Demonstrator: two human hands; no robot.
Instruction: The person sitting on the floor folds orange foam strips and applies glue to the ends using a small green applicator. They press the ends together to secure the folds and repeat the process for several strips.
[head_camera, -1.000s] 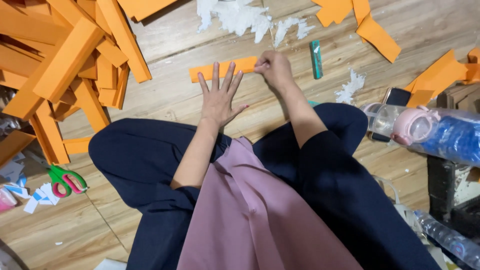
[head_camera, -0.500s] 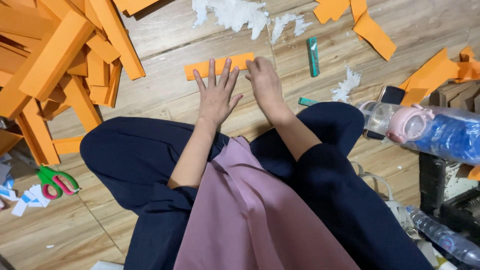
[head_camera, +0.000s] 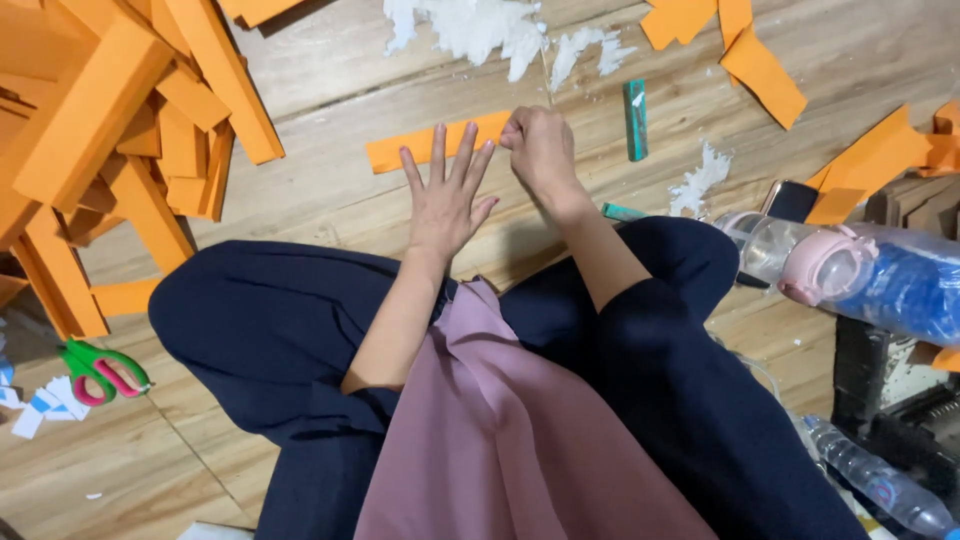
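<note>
Left hand (head_camera: 445, 200) flat, right hand (head_camera: 540, 150) pinching an orange paper strip (head_camera: 425, 148).

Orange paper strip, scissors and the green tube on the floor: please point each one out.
Orange paper strip (head_camera: 415, 150), head view: bare left part, beyond the left hand's fingertips.
Scissors (head_camera: 105, 370), head view: where the green and pink handles meet.
Green tube (head_camera: 636, 120), head view: middle of its body.

Single head view — steeply down, close over lap and floor (head_camera: 330, 215)
</note>
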